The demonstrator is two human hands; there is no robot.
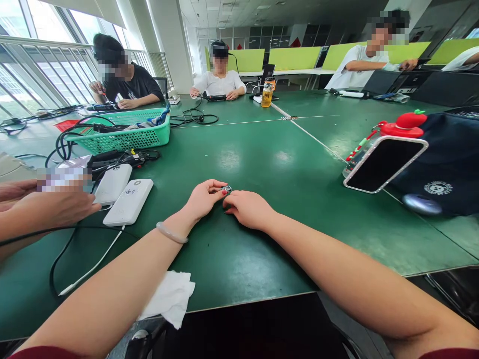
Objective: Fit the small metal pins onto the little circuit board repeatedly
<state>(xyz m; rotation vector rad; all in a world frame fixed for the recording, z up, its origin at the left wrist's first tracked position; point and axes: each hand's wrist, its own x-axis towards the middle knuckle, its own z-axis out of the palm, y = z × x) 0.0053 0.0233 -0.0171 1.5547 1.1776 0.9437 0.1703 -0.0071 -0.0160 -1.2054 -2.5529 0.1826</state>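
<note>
My left hand has its fingers clamped on a small thing over the desk; the right hand curls beside it at four o'clock, contact unclear. I judge handling underway; what's left, I can't tell. Power bank at nine, phone at three; neither obstructs.
</note>
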